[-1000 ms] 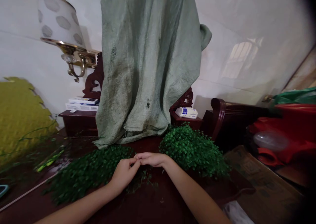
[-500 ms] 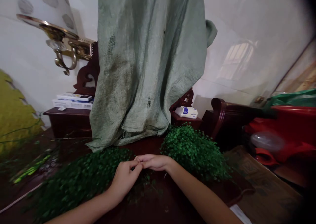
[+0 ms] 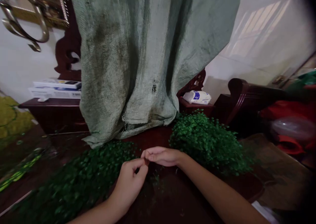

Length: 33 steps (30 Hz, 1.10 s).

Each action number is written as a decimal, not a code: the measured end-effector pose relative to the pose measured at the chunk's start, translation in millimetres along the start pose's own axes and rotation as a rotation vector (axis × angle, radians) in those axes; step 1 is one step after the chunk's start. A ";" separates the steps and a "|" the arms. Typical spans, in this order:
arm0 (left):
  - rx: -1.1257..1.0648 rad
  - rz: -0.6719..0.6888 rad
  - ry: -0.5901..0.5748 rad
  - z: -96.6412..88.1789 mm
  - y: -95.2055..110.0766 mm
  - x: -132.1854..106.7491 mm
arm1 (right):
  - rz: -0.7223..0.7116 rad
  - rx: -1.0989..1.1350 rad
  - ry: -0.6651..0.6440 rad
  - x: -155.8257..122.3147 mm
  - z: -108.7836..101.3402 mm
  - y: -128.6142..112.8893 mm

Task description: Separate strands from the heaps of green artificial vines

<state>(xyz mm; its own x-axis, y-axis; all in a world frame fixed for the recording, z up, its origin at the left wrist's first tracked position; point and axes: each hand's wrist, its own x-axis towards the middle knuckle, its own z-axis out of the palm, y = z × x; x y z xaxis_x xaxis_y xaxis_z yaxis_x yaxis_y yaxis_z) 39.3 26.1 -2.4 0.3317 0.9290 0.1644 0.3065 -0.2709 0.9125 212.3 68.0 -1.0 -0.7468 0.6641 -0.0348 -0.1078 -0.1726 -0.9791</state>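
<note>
Left hand (image 3: 130,182) is curled, thumb and forefinger pinched shut; right hand (image 3: 163,156) lies palm down, fingertips closed against the left's. What they nip is hidden between the tips, so its direction cannot be told. Left heap of leafy sprigs (image 3: 81,181), dark green and blurred, stretches from lower left up toward the hands; brighter right heap (image 3: 209,145) sits just beyond the right wrist. Both rest on a dark red table (image 3: 158,136), below a grey-green sackcloth (image 3: 138,59)

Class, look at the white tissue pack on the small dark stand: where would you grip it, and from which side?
Grip the tissue pack across its narrow width, coming from above and the front. It lies flat, top bare; the green cloth hangs close on its left and carved wood rises behind.
</note>
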 end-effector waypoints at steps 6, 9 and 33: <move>-0.074 0.026 0.009 -0.2 0.6 -1.3 | 0.009 0.183 0.164 1.7 2.6 0.2; -0.080 0.046 0.013 0.2 -2.6 -2.2 | 0.010 0.224 0.212 1.7 4.7 -1.3; -0.021 0.092 0.059 0.0 -9.9 1.3 | -0.123 0.094 0.544 -2.0 20.1 -10.9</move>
<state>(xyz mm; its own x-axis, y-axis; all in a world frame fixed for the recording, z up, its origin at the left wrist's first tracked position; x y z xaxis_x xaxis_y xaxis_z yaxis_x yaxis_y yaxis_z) 36.6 30.0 -11.2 0.3045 0.9139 0.2685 0.2585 -0.3506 0.9001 201.8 53.9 13.8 -0.2815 0.9585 -0.0440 -0.2497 -0.1175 -0.9612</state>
